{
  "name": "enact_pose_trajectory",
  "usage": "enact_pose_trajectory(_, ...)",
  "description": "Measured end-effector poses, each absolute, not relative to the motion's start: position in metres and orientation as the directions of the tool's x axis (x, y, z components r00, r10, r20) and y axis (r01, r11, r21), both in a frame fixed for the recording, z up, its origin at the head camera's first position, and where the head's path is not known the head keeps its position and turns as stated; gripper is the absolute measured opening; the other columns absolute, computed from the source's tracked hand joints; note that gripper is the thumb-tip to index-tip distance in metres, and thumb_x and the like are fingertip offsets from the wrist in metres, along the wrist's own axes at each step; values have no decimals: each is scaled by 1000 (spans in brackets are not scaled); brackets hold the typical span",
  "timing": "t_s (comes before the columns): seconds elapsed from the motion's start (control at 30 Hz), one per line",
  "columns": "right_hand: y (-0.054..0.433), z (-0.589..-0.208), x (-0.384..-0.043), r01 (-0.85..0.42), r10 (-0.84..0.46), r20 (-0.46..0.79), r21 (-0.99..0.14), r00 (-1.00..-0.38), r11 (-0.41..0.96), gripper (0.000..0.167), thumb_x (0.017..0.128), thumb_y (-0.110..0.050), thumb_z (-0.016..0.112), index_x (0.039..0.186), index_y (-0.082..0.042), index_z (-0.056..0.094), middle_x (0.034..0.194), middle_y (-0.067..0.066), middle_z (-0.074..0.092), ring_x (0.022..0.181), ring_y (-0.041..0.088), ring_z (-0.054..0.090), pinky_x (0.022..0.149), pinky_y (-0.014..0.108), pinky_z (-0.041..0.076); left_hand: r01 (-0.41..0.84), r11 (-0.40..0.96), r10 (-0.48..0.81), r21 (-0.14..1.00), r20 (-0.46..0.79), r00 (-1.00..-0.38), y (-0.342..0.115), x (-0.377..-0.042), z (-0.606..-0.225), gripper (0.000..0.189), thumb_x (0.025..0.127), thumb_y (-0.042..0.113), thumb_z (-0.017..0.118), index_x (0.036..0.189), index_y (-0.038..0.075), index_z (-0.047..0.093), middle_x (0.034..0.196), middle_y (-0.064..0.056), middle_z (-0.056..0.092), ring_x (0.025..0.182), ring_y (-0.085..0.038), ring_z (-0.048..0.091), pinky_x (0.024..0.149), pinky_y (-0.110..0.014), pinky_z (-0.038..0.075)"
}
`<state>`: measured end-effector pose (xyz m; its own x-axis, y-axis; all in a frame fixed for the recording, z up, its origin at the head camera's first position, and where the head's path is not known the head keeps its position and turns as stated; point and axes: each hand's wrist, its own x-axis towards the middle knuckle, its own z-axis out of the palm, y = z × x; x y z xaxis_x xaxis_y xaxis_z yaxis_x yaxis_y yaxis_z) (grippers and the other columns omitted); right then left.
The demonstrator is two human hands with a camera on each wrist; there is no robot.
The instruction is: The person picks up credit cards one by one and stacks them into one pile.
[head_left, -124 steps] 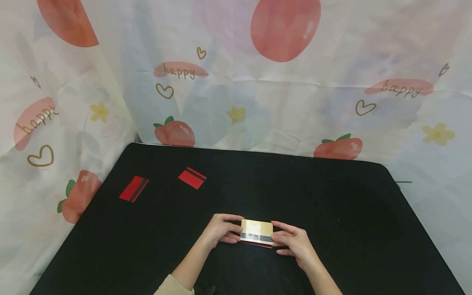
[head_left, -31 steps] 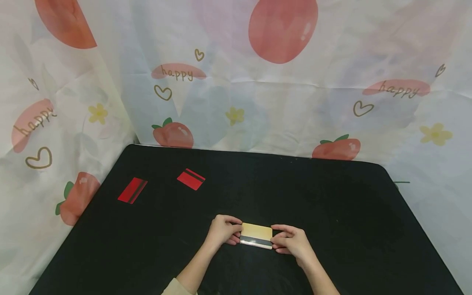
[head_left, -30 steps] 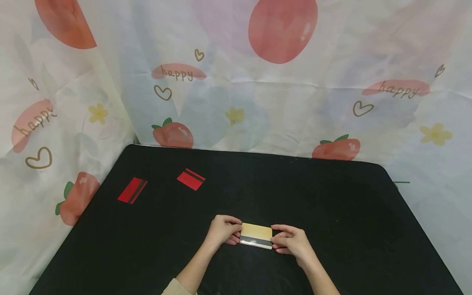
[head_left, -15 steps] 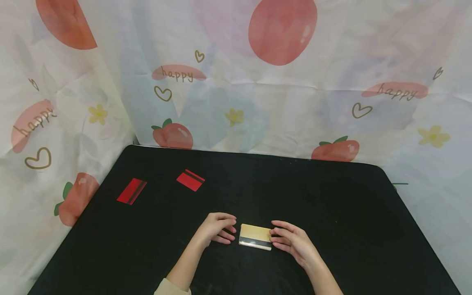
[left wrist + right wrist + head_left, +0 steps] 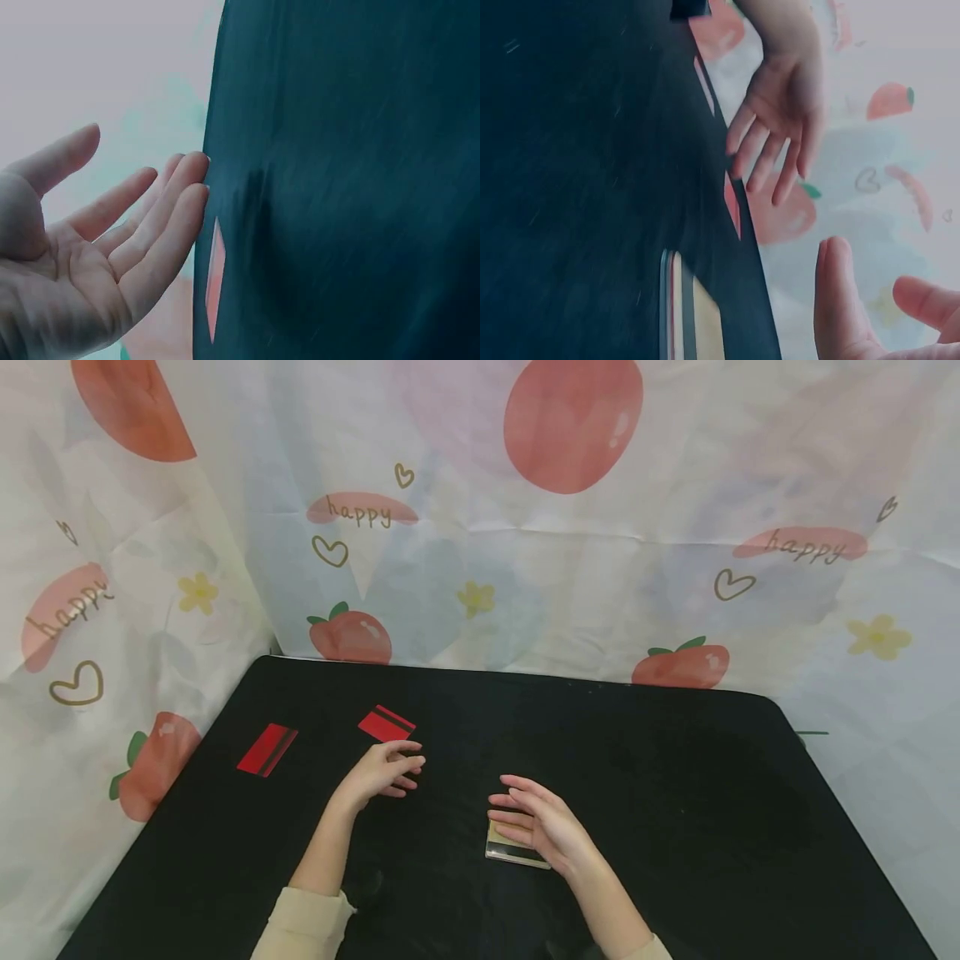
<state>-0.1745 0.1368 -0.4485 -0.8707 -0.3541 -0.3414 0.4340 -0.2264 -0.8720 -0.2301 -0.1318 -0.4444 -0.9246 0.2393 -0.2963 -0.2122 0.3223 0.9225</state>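
The stack of cards [image 5: 512, 851], gold on top, is laid flat near the near middle of the black table [image 5: 637, 760], its long axis set almost left to right with the right end angled slightly nearer, and its striped long edge is turned to the near side. It is partly covered from above by the right hand [image 5: 551, 828], whose fingers are extended apart from it and by which nothing is held. Nothing is gripped by the loosely spread left hand [image 5: 375, 772] either, which is poised just beside the middle red card [image 5: 385, 722], well apart from the left red card [image 5: 267, 750], whose long axis is slanted away and rightward.
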Motion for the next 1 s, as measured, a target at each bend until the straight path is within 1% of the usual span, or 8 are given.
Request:
enact_pose_trajectory(0.1,123,-449,-183,415,-350,-321,-877,-880,-242,52,94,-16,49,138,3,29,113,13,59,102,27,60,89,39,49,-198,339,206,920,-278,-938,-151,-242,-443,50,93,24,53,134,-2,40,114,-25,58,89,-30,65,75,-39,55)
enact_pose_trajectory(0.17,115,-450,-189,412,-331,-323,-876,-887,-250,49,94,-14,48,137,3,31,114,15,58,102,27,60,88,39,49,-196,340,163,920,-263,-951,-164,-250,-444,50,93,24,53,134,-2,40,115,-25,57,90,-29,65,77,-39,54)
enact_pose_trajectory(0.33,98,-453,-210,417,-270,-348,-869,-898,-265,43,96,-12,44,136,2,35,119,21,55,101,28,61,87,40,50,-207,328,70,922,-243,-968,-193,-266,-446,50,94,29,52,134,0,42,115,-25,57,87,-23,66,76,-37,55)
enact_pose_trajectory(0.5,81,-453,-230,434,-242,-374,-853,-895,-290,42,96,-11,42,136,2,35,127,27,48,106,31,58,89,42,48,-216,328,38,920,-242,-970,-213,-278,-439,53,94,34,50,135,1,42,120,-26,54,87,-20,66,74,-34,55)
enact_pose_trajectory(0.73,58,-454,-252,474,-267,-402,-821,-876,-318,43,98,-12,40,138,1,32,133,28,40,116,35,50,95,44,44,-250,356,-2,900,-267,-964,-230,-298,-440,51,94,34,49,133,1,44,122,-28,52,88,-22,66,75,-36,55)
enact_pose_trajectory(0.9,46,-463,-265,512,-273,-437,-786,-857,-348,45,98,-13,40,140,-1,30,133,27,42,120,37,46,96,45,42,-284,319,-37,904,-288,-957,-232,-311,-444,50,94,33,50,132,1,45,123,-28,51,88,-24,65,74,-36,55)
enact_pose_trajectory(1.0,40,-469,-270,538,-271,-465,-748,-843,-388,45,98,-13,41,140,-2,30,133,26,42,121,37,45,97,45,42,-315,297,-51,902,-314,-948,-231,-317,-446,51,93,34,50,133,1,44,123,-27,51,90,-24,65,75,-37,55)
